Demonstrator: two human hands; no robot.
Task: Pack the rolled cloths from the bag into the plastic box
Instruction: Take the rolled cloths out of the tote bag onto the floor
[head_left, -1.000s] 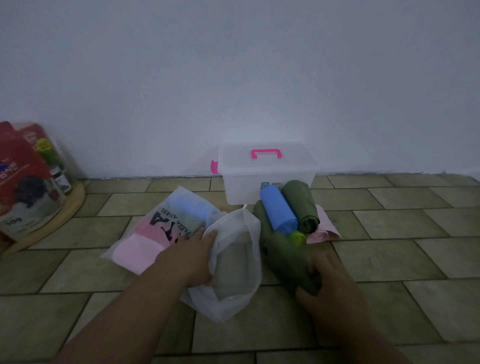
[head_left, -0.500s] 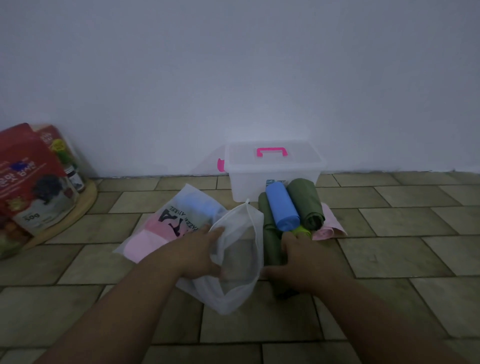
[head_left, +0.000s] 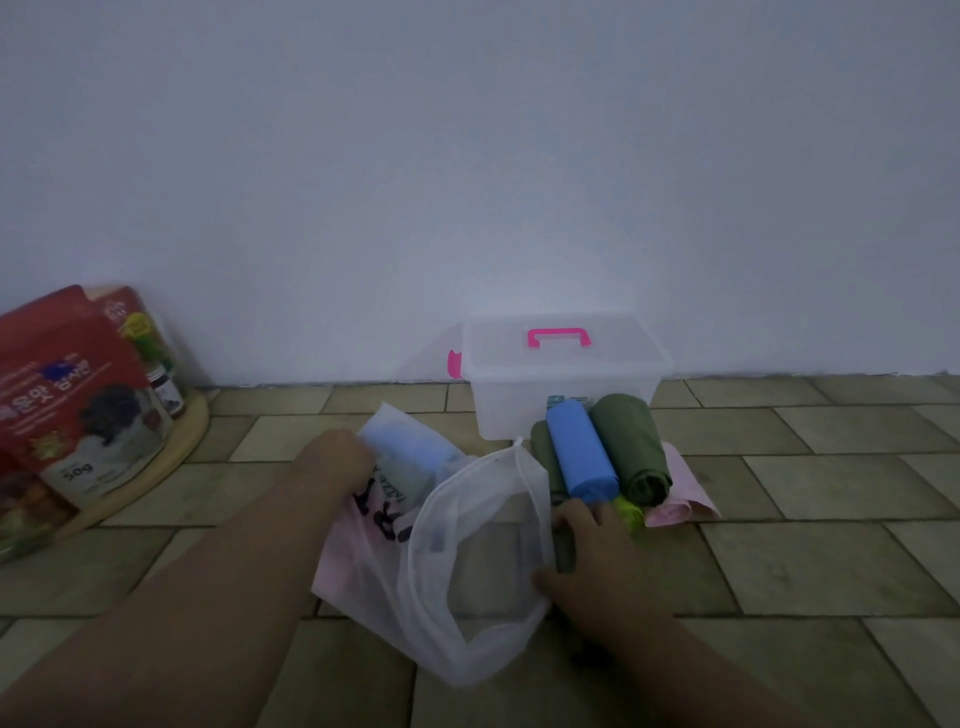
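A clear plastic box (head_left: 519, 415) with a pink handle stands by the wall, lid closed. In front of it lie a blue roll (head_left: 582, 452), a green roll (head_left: 631, 452), a yellow-green piece (head_left: 631, 512) and a pink cloth (head_left: 680, 501). A white mesh bag (head_left: 483, 566) lies open-mouthed on the floor. My right hand (head_left: 592, 566) curls around a dark green roll (head_left: 565, 545) beside the mesh bag. My left hand (head_left: 337, 462) grips the upper edge of a printed plastic bag (head_left: 400, 488) that holds blue and pink cloth; its fingers are partly hidden.
Red snack packets (head_left: 67, 395) and a small jar stand on a round wooden tray (head_left: 176, 447) at the left. The white wall runs right behind the box. Tiled floor (head_left: 805, 545) stretches to the right and in front.
My left hand let go of the mesh bag and moved up-left onto the printed plastic bag. My right hand stayed on the dark green roll next to the mesh bag.
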